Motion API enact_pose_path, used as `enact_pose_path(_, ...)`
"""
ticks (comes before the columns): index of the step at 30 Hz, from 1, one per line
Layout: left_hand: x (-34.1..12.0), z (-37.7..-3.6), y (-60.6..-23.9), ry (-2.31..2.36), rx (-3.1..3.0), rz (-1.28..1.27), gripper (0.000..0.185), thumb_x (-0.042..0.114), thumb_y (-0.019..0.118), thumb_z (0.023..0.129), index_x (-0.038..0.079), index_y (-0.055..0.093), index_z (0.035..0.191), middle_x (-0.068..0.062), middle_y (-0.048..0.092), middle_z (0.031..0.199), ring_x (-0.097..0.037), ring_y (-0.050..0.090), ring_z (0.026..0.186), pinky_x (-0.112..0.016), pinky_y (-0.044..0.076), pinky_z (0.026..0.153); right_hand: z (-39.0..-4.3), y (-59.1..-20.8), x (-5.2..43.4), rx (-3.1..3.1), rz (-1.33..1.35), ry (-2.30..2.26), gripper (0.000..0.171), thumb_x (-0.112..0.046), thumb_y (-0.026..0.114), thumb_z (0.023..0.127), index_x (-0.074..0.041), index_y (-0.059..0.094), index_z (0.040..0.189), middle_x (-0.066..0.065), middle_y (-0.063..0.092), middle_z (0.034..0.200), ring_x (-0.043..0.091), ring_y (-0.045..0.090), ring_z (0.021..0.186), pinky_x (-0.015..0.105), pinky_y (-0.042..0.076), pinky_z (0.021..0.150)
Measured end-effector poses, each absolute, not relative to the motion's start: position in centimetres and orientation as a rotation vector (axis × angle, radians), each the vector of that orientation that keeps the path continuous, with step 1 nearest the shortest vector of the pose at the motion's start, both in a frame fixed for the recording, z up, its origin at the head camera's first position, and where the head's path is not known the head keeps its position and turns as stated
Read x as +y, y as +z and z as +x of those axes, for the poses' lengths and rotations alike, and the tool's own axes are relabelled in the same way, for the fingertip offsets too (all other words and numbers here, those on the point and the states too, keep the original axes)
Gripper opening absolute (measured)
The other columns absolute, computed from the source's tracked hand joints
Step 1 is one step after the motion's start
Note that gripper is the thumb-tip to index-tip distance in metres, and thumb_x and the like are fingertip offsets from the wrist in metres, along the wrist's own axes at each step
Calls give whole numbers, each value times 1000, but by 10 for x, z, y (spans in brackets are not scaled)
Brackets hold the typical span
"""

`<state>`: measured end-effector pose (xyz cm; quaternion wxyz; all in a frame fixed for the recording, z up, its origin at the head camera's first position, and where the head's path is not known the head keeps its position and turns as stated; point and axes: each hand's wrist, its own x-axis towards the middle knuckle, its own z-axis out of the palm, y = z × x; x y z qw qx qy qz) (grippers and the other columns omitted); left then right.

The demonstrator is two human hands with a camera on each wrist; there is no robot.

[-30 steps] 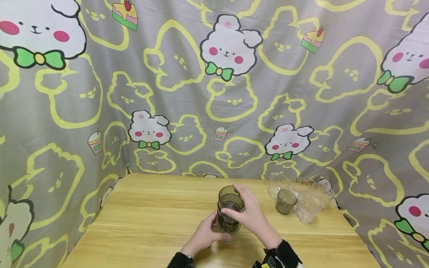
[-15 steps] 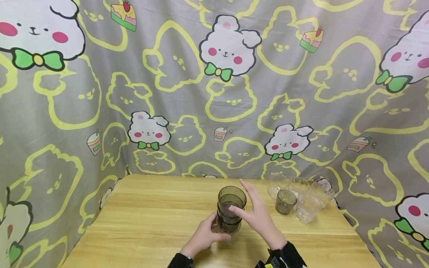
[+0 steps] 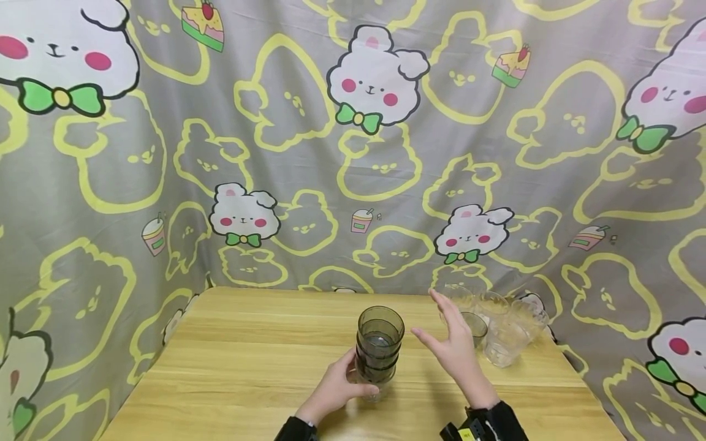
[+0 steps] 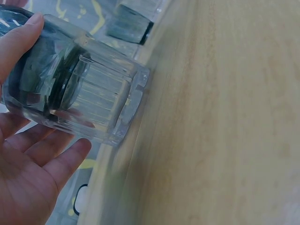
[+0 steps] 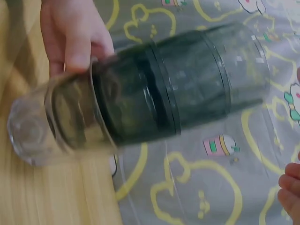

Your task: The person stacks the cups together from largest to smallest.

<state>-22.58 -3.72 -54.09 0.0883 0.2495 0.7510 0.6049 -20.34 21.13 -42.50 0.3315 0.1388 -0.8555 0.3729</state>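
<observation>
My left hand grips the base of the stack of cups, which stands upright on the bench, its long axis vertical. My right hand, fingers spread and holding nothing, hovers just to the stack's right, between it and the loose cups beyond my fingertips.
</observation>
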Motion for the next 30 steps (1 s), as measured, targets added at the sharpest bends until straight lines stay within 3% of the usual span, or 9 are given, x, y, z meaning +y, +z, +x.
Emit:
enact_pose_path(12, -37, -226, -541, 1791, 2241, 737, 84, 32, 82, 77, 22, 38, 149, -6, 52, 145, -31, 48, 134, -41, 47, 111, -208, -437, 270, -2265, 88, 1027, 78, -17, 80, 79, -6, 42, 146, 25, 43, 146, 46, 38, 134, 72, 36, 103)
enact_pose_path(30, -36, -224, -539, 1801, 2233, 729, 83, 32, 82, 77, 18, 40, 147, -8, 54, 142, -31, 51, 132, -38, 48, 110, -214, -472, 344, -2449, -345, 1062, 93, -47, 69, 88, -14, 16, 157, 27, 13, 160, 53, 18, 143, 76, 22, 110)
